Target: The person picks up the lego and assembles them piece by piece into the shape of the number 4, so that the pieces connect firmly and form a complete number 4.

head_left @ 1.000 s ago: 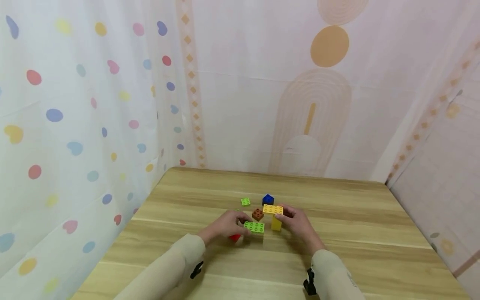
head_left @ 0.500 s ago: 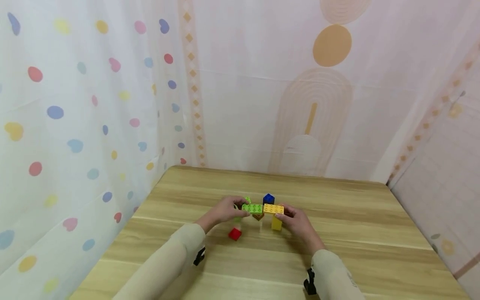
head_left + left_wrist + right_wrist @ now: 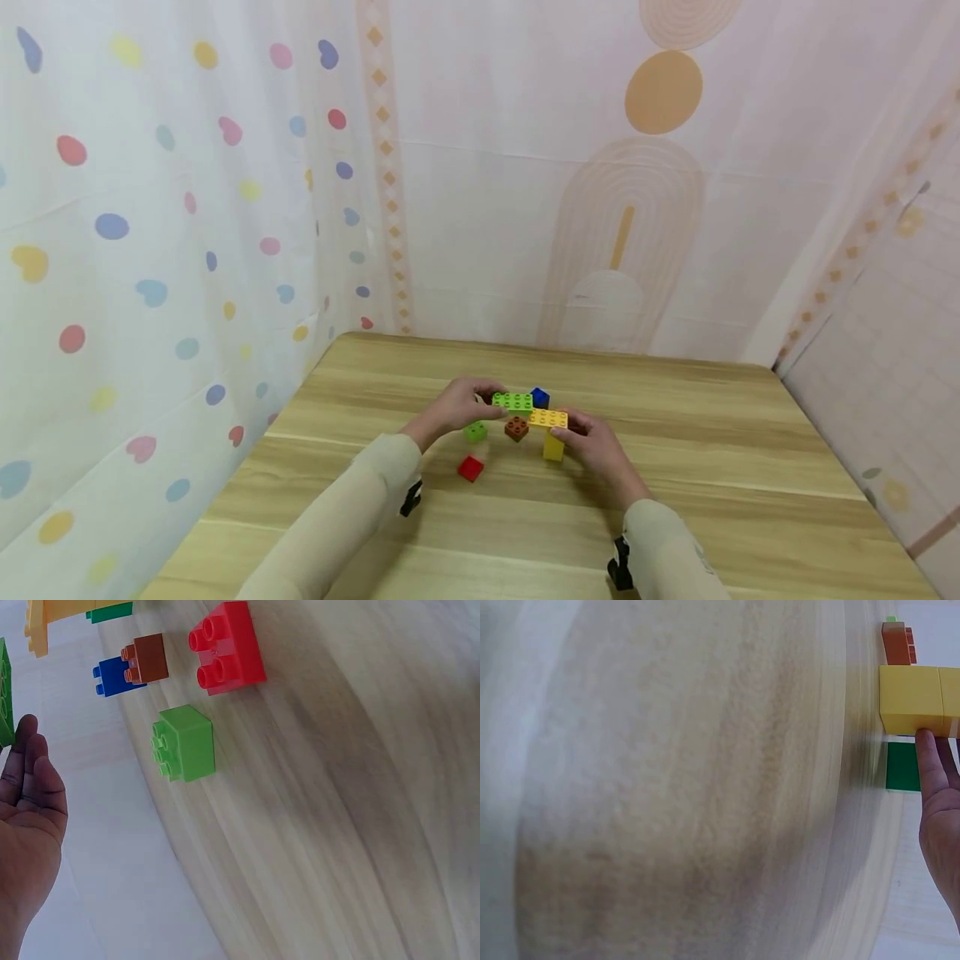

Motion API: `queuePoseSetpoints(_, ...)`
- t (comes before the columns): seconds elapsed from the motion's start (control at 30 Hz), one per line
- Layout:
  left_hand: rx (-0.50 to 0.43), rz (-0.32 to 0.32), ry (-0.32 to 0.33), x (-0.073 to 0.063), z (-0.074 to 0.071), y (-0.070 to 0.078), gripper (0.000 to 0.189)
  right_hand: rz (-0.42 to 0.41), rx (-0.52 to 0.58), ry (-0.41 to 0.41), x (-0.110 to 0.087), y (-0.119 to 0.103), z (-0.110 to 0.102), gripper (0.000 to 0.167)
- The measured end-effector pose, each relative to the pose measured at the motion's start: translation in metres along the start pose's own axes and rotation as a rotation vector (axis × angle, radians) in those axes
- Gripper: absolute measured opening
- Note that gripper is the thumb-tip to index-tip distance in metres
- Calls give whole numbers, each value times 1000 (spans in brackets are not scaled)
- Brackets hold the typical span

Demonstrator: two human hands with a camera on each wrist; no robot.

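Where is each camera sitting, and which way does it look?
Head: worn on the person's head, looking forward and down at the table; the left hand, right hand and both sleeves show.
Left wrist: worn there, looking across the tabletop at a small light green brick; part of the left hand shows.
Right wrist: worn there, looking low across the tabletop, with yellow bricks and part of the right hand at the edge.
Shared: head and left wrist both show the red brick.
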State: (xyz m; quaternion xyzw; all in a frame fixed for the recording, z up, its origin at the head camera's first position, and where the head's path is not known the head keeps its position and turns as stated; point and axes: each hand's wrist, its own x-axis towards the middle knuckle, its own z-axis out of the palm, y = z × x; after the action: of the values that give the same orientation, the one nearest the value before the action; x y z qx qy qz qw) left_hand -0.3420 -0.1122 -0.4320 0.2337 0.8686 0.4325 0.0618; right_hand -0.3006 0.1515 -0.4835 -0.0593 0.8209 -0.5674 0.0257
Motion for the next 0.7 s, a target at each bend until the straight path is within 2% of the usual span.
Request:
queuePoseSetpoints(0.3, 45, -6, -22, 11, 5, 6, 33, 2, -4, 8, -1, 0, 0, 40)
queuePoseSetpoints(0.7, 69, 30, -35, 18, 14, 7, 34, 1, -4, -4, 1, 1, -1, 42)
